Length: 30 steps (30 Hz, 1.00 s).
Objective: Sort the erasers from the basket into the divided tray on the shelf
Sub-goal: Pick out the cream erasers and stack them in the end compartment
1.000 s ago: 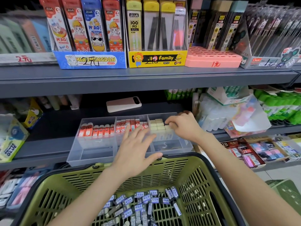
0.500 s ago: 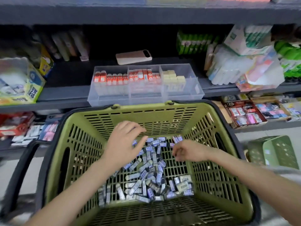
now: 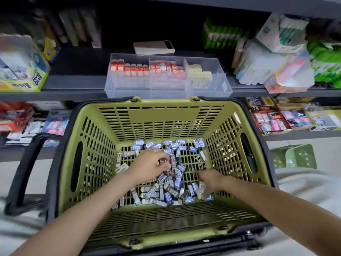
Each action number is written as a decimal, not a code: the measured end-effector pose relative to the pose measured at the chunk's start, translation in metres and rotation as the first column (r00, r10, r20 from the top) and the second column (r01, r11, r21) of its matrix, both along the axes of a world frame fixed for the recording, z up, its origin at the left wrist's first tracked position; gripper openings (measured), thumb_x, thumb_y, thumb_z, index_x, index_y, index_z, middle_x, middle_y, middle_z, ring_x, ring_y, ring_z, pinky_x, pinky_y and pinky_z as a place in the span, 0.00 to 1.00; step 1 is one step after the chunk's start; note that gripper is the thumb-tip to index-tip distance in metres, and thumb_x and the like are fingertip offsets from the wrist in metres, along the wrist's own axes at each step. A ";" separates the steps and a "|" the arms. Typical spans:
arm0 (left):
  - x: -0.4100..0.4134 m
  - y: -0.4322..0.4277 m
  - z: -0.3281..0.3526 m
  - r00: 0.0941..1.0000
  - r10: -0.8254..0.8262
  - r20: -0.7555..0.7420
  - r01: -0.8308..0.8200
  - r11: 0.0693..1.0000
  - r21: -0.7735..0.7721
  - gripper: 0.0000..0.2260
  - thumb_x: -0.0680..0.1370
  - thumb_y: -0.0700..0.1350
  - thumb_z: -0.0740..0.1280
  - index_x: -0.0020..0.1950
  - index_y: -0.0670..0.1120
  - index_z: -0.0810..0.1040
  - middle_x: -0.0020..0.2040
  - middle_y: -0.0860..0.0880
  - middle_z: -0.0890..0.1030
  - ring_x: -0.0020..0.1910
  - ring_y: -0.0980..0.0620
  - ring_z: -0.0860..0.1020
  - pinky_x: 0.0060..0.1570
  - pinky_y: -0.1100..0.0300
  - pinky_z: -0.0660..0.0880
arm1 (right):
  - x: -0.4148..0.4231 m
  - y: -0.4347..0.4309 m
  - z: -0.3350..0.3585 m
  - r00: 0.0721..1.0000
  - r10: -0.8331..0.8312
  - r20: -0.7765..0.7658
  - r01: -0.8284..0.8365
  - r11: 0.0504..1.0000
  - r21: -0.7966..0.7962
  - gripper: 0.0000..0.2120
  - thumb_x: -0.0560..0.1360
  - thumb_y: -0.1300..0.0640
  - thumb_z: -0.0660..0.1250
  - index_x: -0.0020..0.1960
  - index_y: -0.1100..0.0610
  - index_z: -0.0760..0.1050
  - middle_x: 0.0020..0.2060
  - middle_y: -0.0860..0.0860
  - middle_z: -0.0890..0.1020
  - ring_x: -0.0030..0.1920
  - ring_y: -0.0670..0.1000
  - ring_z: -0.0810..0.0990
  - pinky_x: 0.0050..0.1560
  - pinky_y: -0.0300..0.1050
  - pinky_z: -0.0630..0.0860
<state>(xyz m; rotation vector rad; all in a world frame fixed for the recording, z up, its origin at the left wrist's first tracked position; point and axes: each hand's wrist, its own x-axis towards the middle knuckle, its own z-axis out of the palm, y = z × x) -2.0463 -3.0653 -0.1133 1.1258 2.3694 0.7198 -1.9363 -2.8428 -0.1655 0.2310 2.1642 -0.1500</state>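
Both my grips are down inside the green basket (image 3: 166,124), on the loose heap of erasers (image 3: 173,194) that covers its slatted floor. My left grip (image 3: 147,168) lies palm down on the middle of the heap. Its fingers (image 3: 162,161) are bent over a few dark-sleeved pieces marked 2B and touch them, but I cannot tell whether any is actually pinched. My right grip (image 3: 210,180) is just beside it and nearer to me, close to the basket's right wall, with its fingers pointing down into the heap. They are blurred, so I cannot tell how far it is open or whether it has hold of anything. Erasers lie between the two grips, beyond the left one against the far wall, and nearer to me than both.

Ahead of both grips, past the basket's far rim, the clear divided tray (image 3: 166,90) sits on the dark shelf (image 3: 73,85). Its leftmost compartment holds upright orange-sleeved erasers, the middle one holds red and white ones, and the one ahead of my right grip holds pale yellow ones. Behind the tray lies a pale flat device (image 3: 154,47). Well off to the left of my left grip, a glue box (image 3: 24,74) stands on the same shelf
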 end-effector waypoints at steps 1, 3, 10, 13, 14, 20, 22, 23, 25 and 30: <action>-0.003 -0.001 0.002 0.999 0.039 0.015 -0.039 0.999 -0.001 0.10 0.79 0.47 0.64 0.58 0.48 0.79 0.56 0.52 0.80 0.53 0.55 0.74 0.61 0.56 0.70 | 0.001 0.000 0.000 1.000 0.009 0.006 -0.009 1.000 0.006 0.33 0.64 0.48 0.77 0.62 0.61 0.69 0.56 0.55 0.77 0.59 0.57 0.76 0.52 0.43 0.73; -0.009 -0.003 0.007 0.988 0.143 0.064 -0.142 0.990 -0.016 0.08 0.78 0.46 0.65 0.56 0.47 0.80 0.53 0.51 0.80 0.49 0.55 0.74 0.55 0.56 0.73 | -0.001 -0.003 0.004 0.999 0.032 0.013 -0.032 0.999 0.019 0.25 0.65 0.46 0.76 0.54 0.60 0.74 0.49 0.53 0.78 0.53 0.53 0.77 0.44 0.40 0.72; -0.018 -0.007 0.030 0.343 0.367 0.865 -0.543 0.829 -0.136 0.16 0.76 0.53 0.67 0.59 0.46 0.75 0.59 0.43 0.77 0.55 0.46 0.78 0.55 0.52 0.78 | -0.043 -0.034 0.075 0.768 -0.590 -0.250 0.340 0.706 -0.621 0.12 0.66 0.52 0.76 0.43 0.57 0.79 0.35 0.47 0.80 0.31 0.42 0.75 0.31 0.33 0.70; -0.012 -0.004 0.041 0.065 0.152 0.986 -0.559 0.824 -0.090 0.25 0.70 0.57 0.70 0.63 0.47 0.74 0.60 0.41 0.76 0.57 0.40 0.78 0.51 0.47 0.79 | -0.054 -0.067 0.097 0.658 -0.748 -0.087 0.365 0.417 -0.832 0.13 0.67 0.53 0.75 0.45 0.60 0.80 0.34 0.52 0.80 0.26 0.44 0.74 0.31 0.35 0.74; -0.010 -0.003 0.043 0.025 0.088 0.996 -0.581 0.812 -0.057 0.25 0.69 0.55 0.71 0.64 0.46 0.74 0.61 0.40 0.76 0.57 0.40 0.79 0.50 0.46 0.79 | -0.057 -0.076 0.102 0.662 -0.748 -0.049 0.352 0.367 -0.861 0.10 0.68 0.55 0.75 0.46 0.58 0.80 0.36 0.53 0.81 0.28 0.46 0.76 0.34 0.37 0.77; -0.024 -0.022 0.050 -0.017 0.193 0.981 -0.830 0.545 -0.122 0.07 0.75 0.37 0.66 0.52 0.42 0.76 0.45 0.39 0.83 0.42 0.43 0.84 0.35 0.52 0.81 | -0.067 -0.089 0.098 0.575 -0.817 -0.039 0.197 0.184 -0.963 0.15 0.69 0.63 0.73 0.53 0.52 0.76 0.47 0.48 0.81 0.42 0.43 0.83 0.42 0.33 0.77; -0.037 -0.037 0.054 0.033 0.324 0.945 -0.872 0.472 -0.131 0.04 0.76 0.36 0.66 0.49 0.43 0.77 0.47 0.39 0.80 0.42 0.43 0.82 0.32 0.58 0.80 | -0.062 -0.091 0.078 0.577 -0.721 -0.384 0.100 0.528 -0.843 0.11 0.70 0.58 0.73 0.50 0.50 0.77 0.45 0.46 0.80 0.41 0.41 0.81 0.43 0.38 0.77; -0.042 -0.044 0.057 0.057 0.352 0.934 -0.880 0.460 -0.120 0.04 0.76 0.36 0.66 0.49 0.43 0.77 0.47 0.39 0.80 0.41 0.44 0.81 0.30 0.61 0.79 | -0.058 -0.092 0.064 0.660 -0.514 -0.548 0.000 0.729 -0.684 0.10 0.70 0.53 0.73 0.51 0.49 0.78 0.47 0.46 0.80 0.46 0.43 0.80 0.49 0.43 0.77; -0.051 -0.054 0.065 0.072 0.324 0.943 -0.878 0.469 -0.094 0.07 0.74 0.38 0.68 0.51 0.44 0.77 0.46 0.40 0.79 0.39 0.46 0.81 0.26 0.64 0.75 | -0.047 -0.095 0.031 0.797 0.051 -0.601 -0.318 0.883 -0.346 0.20 0.70 0.44 0.70 0.60 0.51 0.76 0.56 0.49 0.78 0.59 0.48 0.73 0.61 0.47 0.69; -0.062 -0.065 0.075 -0.041 0.180 0.983 -0.903 0.414 -0.113 0.15 0.67 0.40 0.70 0.54 0.43 0.77 0.46 0.42 0.78 0.30 0.50 0.79 0.21 0.66 0.70 | -0.041 -0.092 -0.020 0.578 0.626 -0.524 -0.706 0.706 0.065 0.23 0.73 0.45 0.67 0.65 0.54 0.71 0.62 0.53 0.72 0.66 0.55 0.65 0.63 0.53 0.59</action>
